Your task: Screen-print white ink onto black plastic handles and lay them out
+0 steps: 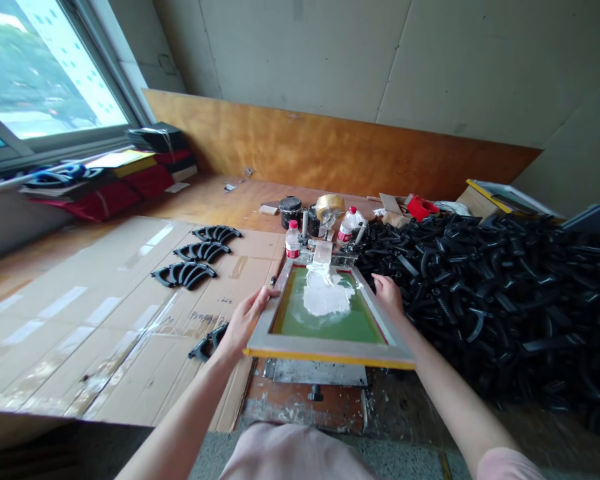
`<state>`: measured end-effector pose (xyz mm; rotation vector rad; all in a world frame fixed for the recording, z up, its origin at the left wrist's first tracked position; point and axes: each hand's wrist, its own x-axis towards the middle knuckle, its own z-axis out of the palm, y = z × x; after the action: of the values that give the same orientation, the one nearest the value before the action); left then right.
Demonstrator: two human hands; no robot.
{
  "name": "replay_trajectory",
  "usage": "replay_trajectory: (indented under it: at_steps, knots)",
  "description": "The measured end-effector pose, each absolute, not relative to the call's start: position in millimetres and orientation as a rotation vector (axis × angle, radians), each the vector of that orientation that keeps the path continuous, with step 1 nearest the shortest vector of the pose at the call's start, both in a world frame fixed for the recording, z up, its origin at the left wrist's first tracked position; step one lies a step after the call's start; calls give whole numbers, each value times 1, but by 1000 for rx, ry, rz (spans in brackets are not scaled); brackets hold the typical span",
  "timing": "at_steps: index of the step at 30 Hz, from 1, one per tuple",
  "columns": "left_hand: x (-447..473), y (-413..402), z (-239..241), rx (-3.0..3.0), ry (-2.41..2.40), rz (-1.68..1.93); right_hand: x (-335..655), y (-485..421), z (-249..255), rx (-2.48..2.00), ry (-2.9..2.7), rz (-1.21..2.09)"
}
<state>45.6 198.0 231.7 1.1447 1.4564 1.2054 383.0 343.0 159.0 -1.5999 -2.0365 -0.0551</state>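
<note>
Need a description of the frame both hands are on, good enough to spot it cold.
Find the heap of black curved parts on the right of the wooden bench. The frame sits just left of it, gripped by the left hand and right hand on its side rails. Unlike anything nearby, it has green mesh with a white blob on it.

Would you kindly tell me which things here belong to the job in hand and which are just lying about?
In use: screen-printing frame, white ink, left hand, right hand, black curved parts.
Lying about: tape roll, red-capped bottle, red stacks.
</note>
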Motion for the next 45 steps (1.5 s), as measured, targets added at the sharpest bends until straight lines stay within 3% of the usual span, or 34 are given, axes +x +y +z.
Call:
replay_trajectory:
  at_steps: [7,13,18,24,29,34,40,45]
  knots:
    - [52,173,123,987,1584,1020,293,384,193,-1347,-2330,9]
    - [53,174,97,1041,1666,996,249,378,181,-1483,-2665,91]
    - [53,173,96,1031,1667,1003,277,345,166,-1233,-2813,160]
    - [55,173,100,1027,1693,985,303,343,181,-843,-2959,228]
    - [55,173,104,976,1627,1017,285,348,169,-1034,-2717,83]
    - [54,173,109,967,1610,1005,299,314,146,-924,-2712,76]
    - [53,172,128,881,1539,1015,289,345,186,-1086,-2710,269]
    - [48,178,178,793,1446,1054,280,405,220,-1371,-2483,374]
